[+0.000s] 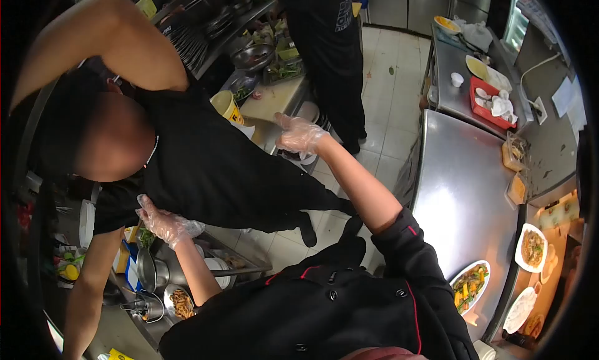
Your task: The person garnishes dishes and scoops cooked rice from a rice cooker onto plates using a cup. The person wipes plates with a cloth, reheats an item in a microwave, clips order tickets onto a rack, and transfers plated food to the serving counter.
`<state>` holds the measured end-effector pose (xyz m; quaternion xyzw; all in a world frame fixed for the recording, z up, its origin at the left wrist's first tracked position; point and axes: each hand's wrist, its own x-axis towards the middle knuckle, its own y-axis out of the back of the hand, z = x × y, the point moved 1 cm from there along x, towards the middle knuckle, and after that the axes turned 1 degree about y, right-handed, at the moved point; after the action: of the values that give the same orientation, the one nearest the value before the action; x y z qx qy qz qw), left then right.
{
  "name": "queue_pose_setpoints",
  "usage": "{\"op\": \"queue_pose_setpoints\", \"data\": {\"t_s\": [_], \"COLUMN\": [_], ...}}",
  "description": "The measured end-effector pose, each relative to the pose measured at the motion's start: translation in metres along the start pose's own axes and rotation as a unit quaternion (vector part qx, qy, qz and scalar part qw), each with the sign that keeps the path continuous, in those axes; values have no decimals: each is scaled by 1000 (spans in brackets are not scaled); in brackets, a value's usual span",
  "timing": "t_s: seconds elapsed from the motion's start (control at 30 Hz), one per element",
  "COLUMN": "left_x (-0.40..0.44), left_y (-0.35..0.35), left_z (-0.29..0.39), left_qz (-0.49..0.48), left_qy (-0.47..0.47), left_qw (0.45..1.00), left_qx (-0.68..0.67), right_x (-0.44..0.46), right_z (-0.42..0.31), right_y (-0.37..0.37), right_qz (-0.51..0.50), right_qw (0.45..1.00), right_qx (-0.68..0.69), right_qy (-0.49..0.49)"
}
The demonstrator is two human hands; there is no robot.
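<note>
My left hand (pixel 165 224), in a clear plastic glove, is raised by the lower edge of a co-worker's black shirt (pixel 206 147). Its fingers are apart, with nothing visible in them. I cannot tell if it touches the shirt. My right hand (pixel 299 136), gloved the same way, reaches out in front of a cutting board (pixel 274 103). Its fingers are partly spread and seem to hold nothing. Below my left hand are a metal pot (pixel 150 269) and a bowl of brown food strips (pixel 181 304). A yellow-and-white tub (pixel 226 106) stands left of my right hand.
Another person in black trousers (pixel 334 66) stands at the far counter. On my right, a steel counter (pixel 455 197) bears an oval plate of vegetables (pixel 469 286). Further along sits a red tray (pixel 493 104). More plated dishes, including a white plate (pixel 519 310), line a lit shelf.
</note>
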<state>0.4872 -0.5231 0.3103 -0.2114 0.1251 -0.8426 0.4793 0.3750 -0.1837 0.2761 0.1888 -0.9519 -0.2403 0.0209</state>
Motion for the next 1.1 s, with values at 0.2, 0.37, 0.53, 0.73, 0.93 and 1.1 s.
{"op": "queue_pose_setpoints", "data": {"t_s": [0.2,0.37,0.53,0.73,0.93,1.1], "left_x": [5,-25,-92,-164,-238,-294], "left_y": [26,8,-32,-90,-119,-89], "left_z": [-34,-38,-30,-15,-29,-110], "left_qz": [-80,-84,-176,-395,-625,-736], "left_qy": [-326,-376,-231,-2,87,184], "left_qw": [819,820,949,918,776,645], "left_qx": [465,424,123,-27,-7,94], "right_x": [-16,-56,-85,-130,-215,-317], "right_z": [39,74,99,107,137,201], "right_y": [-16,-44,-59,-71,-71,-99], "right_qz": [44,116,80,141,249,334], "right_qw": [999,978,960,959,945,923], "right_qx": [28,167,235,198,132,95], "right_qy": [5,-48,-132,-144,-168,-169]}}
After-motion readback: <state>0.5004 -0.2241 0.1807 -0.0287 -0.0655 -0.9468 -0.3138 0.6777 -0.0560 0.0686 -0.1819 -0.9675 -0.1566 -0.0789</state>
